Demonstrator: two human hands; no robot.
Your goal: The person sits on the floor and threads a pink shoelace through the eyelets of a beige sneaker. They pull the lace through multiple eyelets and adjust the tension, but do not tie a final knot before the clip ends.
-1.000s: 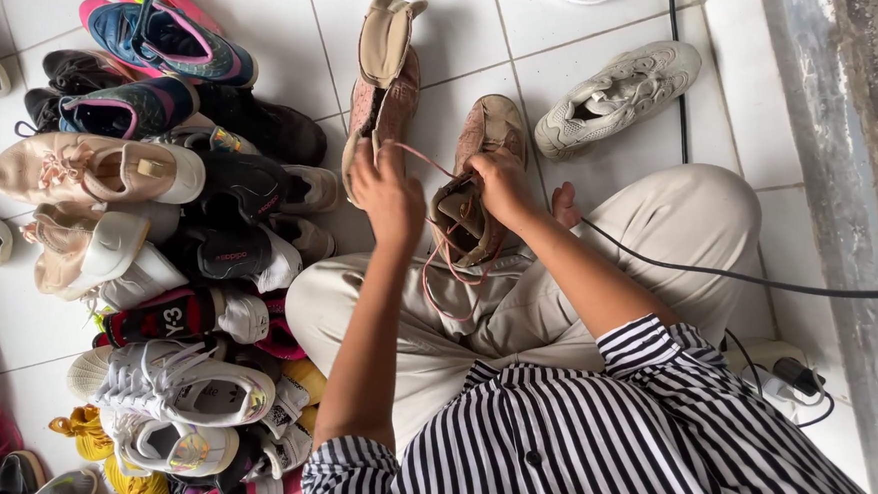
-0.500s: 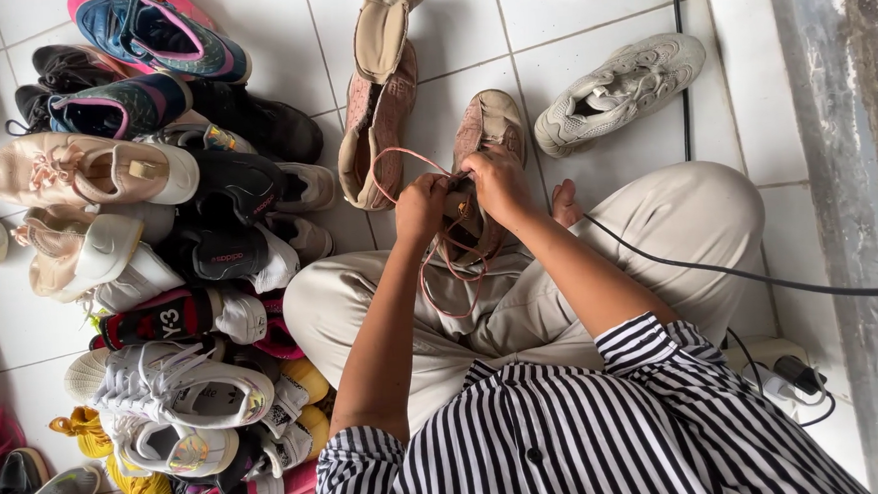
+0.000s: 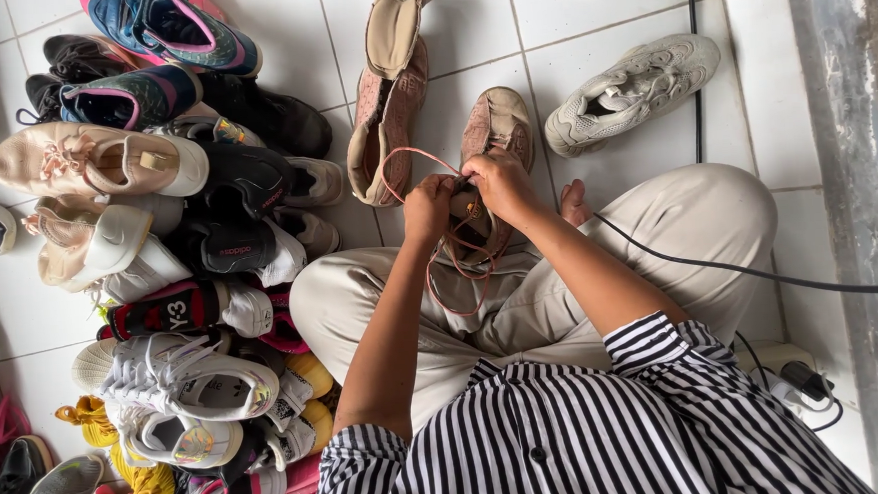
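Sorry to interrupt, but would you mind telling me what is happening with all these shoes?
A person in a striped shirt sits cross-legged on the white tiled floor, working on a worn pinkish-brown shoe in front of their legs. The left hand and right hand are close together over it, both pinching its pink lace, which loops loosely out to the side. Its mate lies alongside, and a large pile of shoes sits on the person's left.

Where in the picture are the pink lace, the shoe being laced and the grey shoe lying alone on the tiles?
Pink lace [image 3: 406, 156]: head view, on the loop arching left of the hands.
Laced shoe [image 3: 498, 124]: head view, on its toe.
Grey shoe [image 3: 641, 86]: head view, on its laced upper.
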